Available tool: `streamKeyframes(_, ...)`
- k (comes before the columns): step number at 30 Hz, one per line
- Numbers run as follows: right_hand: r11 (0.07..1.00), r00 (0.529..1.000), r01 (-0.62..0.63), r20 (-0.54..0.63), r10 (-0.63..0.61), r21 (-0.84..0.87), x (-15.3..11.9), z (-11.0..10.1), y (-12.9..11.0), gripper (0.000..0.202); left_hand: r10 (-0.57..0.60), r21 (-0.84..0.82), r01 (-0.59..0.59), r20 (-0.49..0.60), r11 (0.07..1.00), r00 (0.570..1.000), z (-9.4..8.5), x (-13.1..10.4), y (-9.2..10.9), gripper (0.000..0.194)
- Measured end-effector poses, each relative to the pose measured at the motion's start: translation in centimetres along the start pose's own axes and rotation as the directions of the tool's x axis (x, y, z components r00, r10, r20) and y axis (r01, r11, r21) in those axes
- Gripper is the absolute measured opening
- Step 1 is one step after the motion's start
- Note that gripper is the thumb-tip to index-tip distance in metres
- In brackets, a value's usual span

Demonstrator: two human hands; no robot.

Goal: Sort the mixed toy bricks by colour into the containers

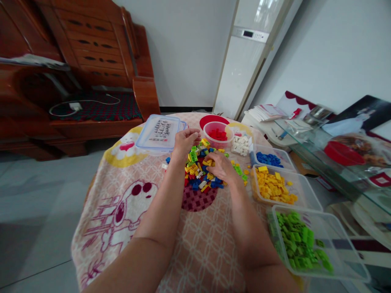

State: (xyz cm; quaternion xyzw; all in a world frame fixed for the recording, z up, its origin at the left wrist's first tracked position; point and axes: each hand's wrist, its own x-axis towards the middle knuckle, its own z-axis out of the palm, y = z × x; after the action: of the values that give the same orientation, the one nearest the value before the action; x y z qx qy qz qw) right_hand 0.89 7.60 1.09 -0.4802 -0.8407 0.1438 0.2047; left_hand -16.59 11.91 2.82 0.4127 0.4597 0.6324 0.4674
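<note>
A pile of mixed toy building bricks in yellow, blue, green, red and white lies on the cloth-covered table. Over the pile's far left side, my left hand is raised with its fingers drawn together; whatever they may hold is too small to make out. My right hand reaches into the right of the pile, its thumb and fingers closed about a yellow brick. Beyond the hands stands a round pink-rimmed bowl with red bricks inside. White bricks sit in a small container beside it.
Along the right edge, clear tubs hold blue bricks, yellow bricks and green bricks. Loose bricks lie between pile and tubs. A lid with writing rests at the back left. Right of the table is a glass shelf.
</note>
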Motion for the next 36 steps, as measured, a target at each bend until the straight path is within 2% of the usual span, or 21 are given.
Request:
streamKeyframes(4,0.999,0.998,-0.048,-0.027,0.048,0.010,-0.7,-1.2,2.2,0.033,0.001,-0.013,-0.001,0.000,1.000,1.000,-0.1,0.0,0.2,0.020)
streamKeyframes(8,0.987,0.984,-0.157,-0.094,0.153,-0.030,-1.8,-2.6,4.6,0.020,-0.007,-0.006,0.006,-0.005,1.000,1.000,-0.1,0.0,0.2,0.020)
streamKeyframes(11,0.974,0.967,-0.225,-0.127,0.222,-0.015,-2.2,-3.6,5.1,0.014,-0.009,-0.004,0.009,-0.003,1.000,1.000,-0.1,0.0,0.1,0.021)
streamKeyframes(13,0.977,0.967,-0.213,-0.137,0.213,0.011,-2.0,-3.8,4.3,0.013,-0.005,0.000,0.005,-0.001,1.000,1.000,0.0,0.0,0.0,0.022)
streamKeyframes(15,0.990,0.984,-0.135,-0.116,0.138,0.026,-1.6,-3.4,2.7,0.016,0.000,0.007,0.000,-0.001,1.000,1.000,0.1,0.0,-0.1,0.022)
streamKeyframes(18,0.999,1.000,0.024,0.018,-0.025,0.030,-0.8,-1.9,-0.3,0.021,0.004,0.015,-0.004,-0.001,1.000,1.000,0.2,0.0,0.0,0.022)
streamKeyframes(20,0.999,0.993,0.048,0.110,-0.045,-0.025,-0.4,-0.7,-1.6,0.024,0.001,0.017,-0.001,-0.007,1.000,1.000,0.1,-0.1,0.1,0.022)
streamKeyframes(22,0.992,0.988,0.048,0.152,-0.030,-0.118,-0.3,0.0,-2.0,0.022,-0.002,0.018,0.002,-0.012,1.000,1.000,0.1,-0.1,0.2,0.022)
streamKeyframes(27,0.975,0.983,-0.025,0.172,0.064,-0.222,-0.7,-0.8,0.6,0.005,0.007,0.002,-0.006,-0.018,1.000,1.000,-0.2,-0.1,0.4,0.021)
streamKeyframes(33,0.982,0.991,-0.109,0.058,0.119,-0.154,-1.6,-2.9,4.1,0.020,0.007,0.005,-0.007,-0.017,1.000,1.000,-0.2,0.2,0.0,0.020)
streamKeyframes(36,0.983,0.990,-0.142,-0.003,0.142,-0.115,-2.0,-3.4,5.3,0.023,0.058,0.124,-0.051,-0.054,0.991,0.997,-0.4,0.6,-0.6,0.022)
